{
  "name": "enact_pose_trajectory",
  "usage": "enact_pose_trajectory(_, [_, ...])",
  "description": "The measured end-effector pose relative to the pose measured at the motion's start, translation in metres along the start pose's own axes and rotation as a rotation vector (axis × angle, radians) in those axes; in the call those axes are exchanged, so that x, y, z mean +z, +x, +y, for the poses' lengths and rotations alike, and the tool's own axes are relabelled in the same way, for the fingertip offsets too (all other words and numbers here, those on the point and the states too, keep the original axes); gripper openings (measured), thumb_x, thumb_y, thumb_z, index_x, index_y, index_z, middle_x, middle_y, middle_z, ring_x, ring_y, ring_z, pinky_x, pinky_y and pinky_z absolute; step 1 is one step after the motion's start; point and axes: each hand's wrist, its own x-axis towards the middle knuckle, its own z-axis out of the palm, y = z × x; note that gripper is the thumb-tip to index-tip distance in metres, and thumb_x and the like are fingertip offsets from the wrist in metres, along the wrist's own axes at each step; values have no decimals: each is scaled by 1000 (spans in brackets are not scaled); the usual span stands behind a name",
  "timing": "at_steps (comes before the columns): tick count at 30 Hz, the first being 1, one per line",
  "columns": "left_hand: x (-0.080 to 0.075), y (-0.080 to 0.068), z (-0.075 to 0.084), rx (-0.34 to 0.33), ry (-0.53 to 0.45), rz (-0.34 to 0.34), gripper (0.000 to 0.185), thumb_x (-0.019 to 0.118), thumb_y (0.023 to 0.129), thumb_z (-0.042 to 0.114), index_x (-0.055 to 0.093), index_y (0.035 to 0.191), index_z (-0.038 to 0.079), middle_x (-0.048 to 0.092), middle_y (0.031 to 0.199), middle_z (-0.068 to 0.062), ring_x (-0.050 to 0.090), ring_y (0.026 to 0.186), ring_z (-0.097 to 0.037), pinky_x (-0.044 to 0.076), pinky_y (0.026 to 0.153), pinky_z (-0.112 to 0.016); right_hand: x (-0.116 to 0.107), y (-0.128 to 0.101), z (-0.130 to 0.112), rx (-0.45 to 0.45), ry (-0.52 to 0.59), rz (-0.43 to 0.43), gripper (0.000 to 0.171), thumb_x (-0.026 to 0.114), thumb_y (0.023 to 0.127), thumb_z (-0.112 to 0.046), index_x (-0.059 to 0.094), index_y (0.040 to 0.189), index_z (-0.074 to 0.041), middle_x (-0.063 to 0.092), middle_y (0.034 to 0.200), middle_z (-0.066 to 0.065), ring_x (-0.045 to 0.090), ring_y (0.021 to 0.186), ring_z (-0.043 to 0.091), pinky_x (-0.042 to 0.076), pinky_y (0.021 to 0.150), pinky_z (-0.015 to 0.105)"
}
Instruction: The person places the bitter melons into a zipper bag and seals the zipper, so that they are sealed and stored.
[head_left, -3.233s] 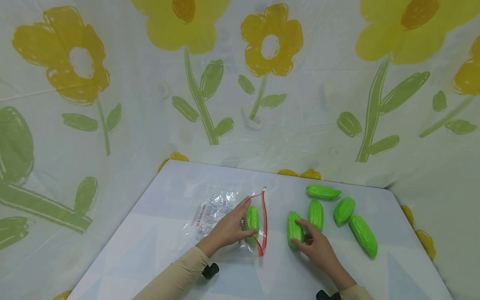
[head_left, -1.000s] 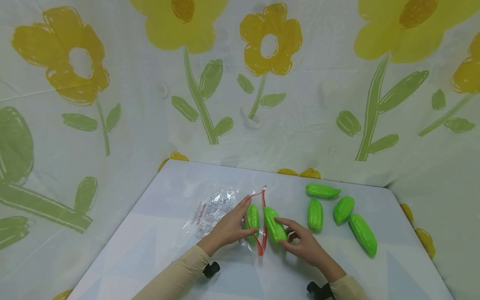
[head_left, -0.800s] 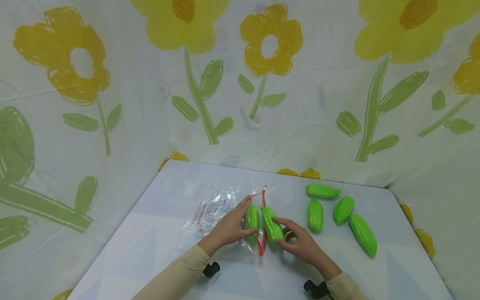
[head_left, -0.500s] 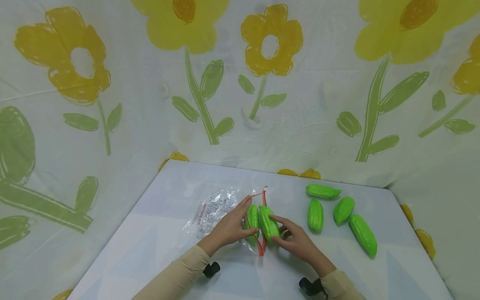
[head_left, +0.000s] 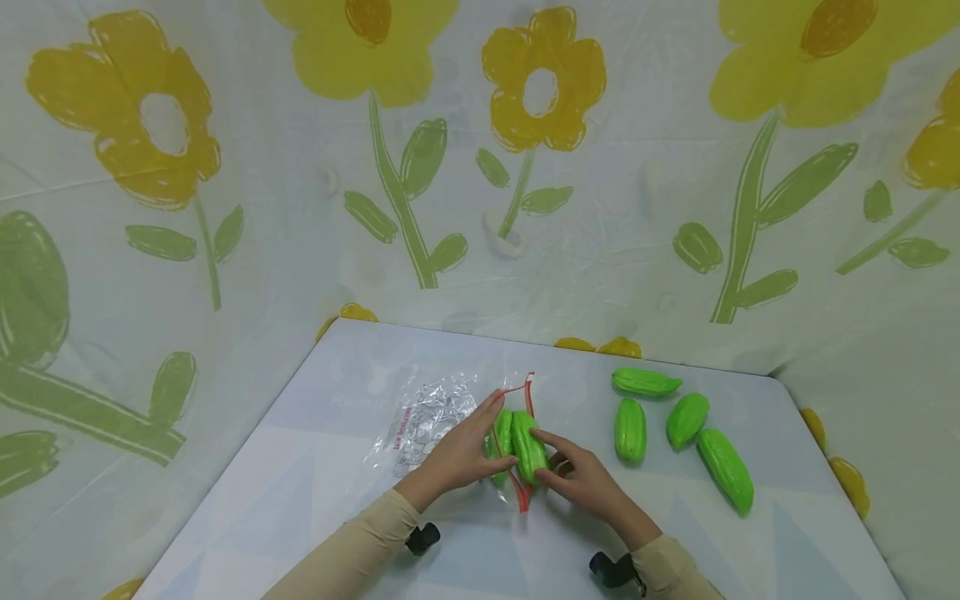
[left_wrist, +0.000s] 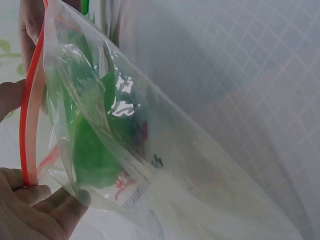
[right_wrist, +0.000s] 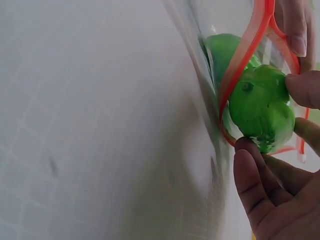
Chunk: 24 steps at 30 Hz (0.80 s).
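A clear zip bag point(head_left: 431, 421) with a red-edged mouth lies on the table, its opening facing right. My left hand point(head_left: 453, 454) holds that mouth apart, its thumb and fingers at the red rim point(left_wrist: 31, 110). One ribbed green fruit point(head_left: 500, 446), shaped like a starfruit, lies just inside the bag, partly behind the left hand. Between thumb and fingertips my right hand point(head_left: 588, 483) grips a second green starfruit point(head_left: 529, 447), lengthwise in the mouth beside the first. In the right wrist view the held starfruit point(right_wrist: 262, 107) shows its lobed end between the red edges.
To the right lie several more: a green starfruit point(head_left: 647, 382) at the back, another starfruit point(head_left: 631, 431) nearer, and two further right. Black wrist cameras point(head_left: 423, 540) sit under the sleeves. The pale table point(head_left: 300, 500) meets a flowered curtain point(head_left: 600, 275) behind.
My right hand has carried the starfruit leftward from the table into the bag's mouth, closing the gap to the one inside. The left hand stays at the rim.
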Motion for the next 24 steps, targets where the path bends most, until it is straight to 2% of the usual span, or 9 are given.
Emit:
enact_pose_trajectory(7, [0,0,0,-4,3,3,97,66,79,53,16,149,10,8,155,6,26,137,-19,37,103,-38,2,3,-3,-44,34,13,60,64,86,-38,41,140,-28,38,143,3,59,88,13,52,73,25])
enact_pose_trajectory(14, [0,0,1,-17,4,-4,98,65,79,55,13,150,13,8,156,5,27,137,-19,38,103,-38,2,5,-10,-31,46,-6,62,66,85,-36,42,140,-23,37,144,6,59,88,14,52,74,25])
enact_pose_trajectory(24, [-1,0,1,-1,-2,2,97,64,79,55,15,150,12,10,156,4,27,137,-18,38,103,-37,8,9,-5,-46,41,-1,65,67,82,-43,44,139,-23,40,141,2,59,84,8,52,75,25])
